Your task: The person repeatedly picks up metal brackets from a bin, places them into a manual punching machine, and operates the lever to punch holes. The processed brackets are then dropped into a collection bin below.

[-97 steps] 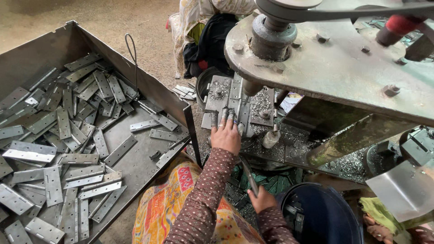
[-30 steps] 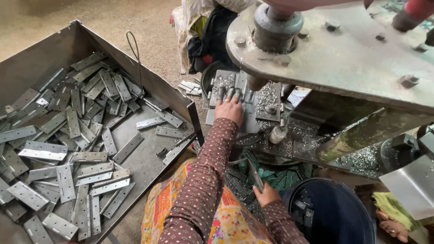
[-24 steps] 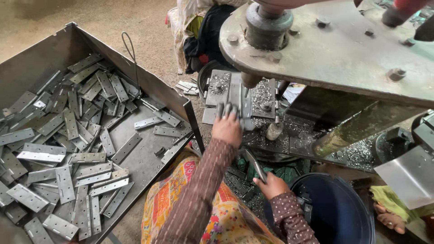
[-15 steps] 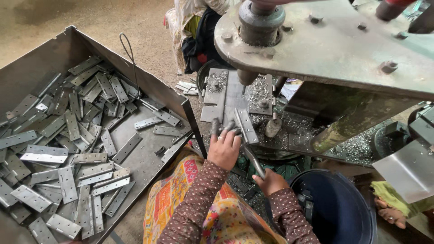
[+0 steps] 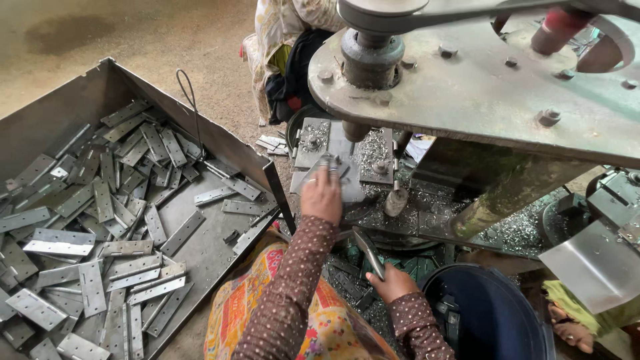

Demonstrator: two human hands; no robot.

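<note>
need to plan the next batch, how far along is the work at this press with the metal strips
Done, by the look of it: a big heap of flat metal strips lies in the steel tray; whether all are punched cannot be told. In hand: the left hand sets one strip on the press bed, and the right hand holds another piece. Left: the contents of the dark bucket are unclear.

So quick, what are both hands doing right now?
Left hand: closed on a flat metal piece at the press bed.
Right hand: closed on a narrow metal strip.
</note>
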